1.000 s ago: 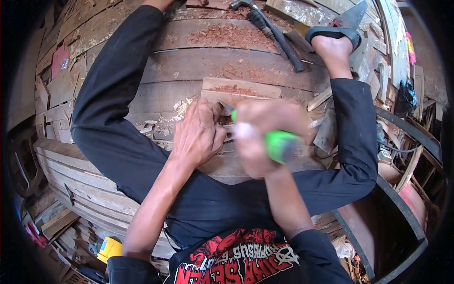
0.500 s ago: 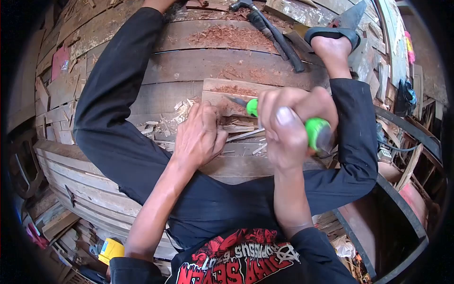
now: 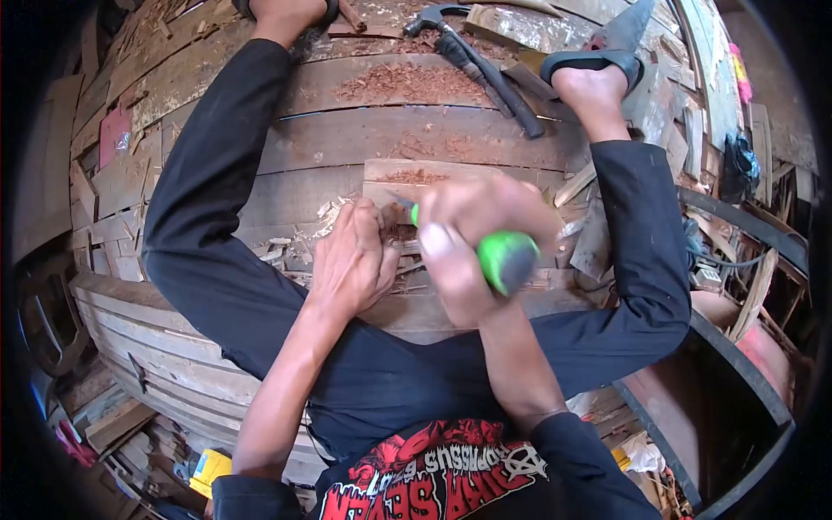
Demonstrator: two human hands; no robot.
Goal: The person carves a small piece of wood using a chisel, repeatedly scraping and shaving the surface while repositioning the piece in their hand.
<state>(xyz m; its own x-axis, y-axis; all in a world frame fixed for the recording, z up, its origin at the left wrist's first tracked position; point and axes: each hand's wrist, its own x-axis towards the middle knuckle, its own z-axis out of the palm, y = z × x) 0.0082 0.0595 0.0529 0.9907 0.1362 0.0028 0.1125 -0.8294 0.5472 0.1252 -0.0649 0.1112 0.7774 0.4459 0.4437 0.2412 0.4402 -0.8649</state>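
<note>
My right hand (image 3: 485,234) is wrapped round the green handle (image 3: 505,260) of a hand tool with a dark butt end. Its narrow dark tip (image 3: 400,200) points left, right by the fingers of my left hand. My left hand (image 3: 351,256) is closed, knuckles up, low over the boards. Beside its fingertips a small brown piece (image 3: 400,215) shows; what the fingers grip is mostly hidden, and I cannot tell what it is. Beyond both hands lies a flat wooden board (image 3: 381,171) with reddish shavings on it.
A claw hammer (image 3: 490,78) lies on the plank floor (image 3: 329,130) ahead, near reddish shavings (image 3: 407,82). A saw blade (image 3: 628,26) is by my right foot (image 3: 594,87). Stacked planks (image 3: 165,338) are at left, a dark metal frame (image 3: 737,364) at right.
My right hand has moved left and slightly down with the green-handled tool, bringing its tip close to my left hand. My left hand stays nearly in place. The view has shifted a little.
</note>
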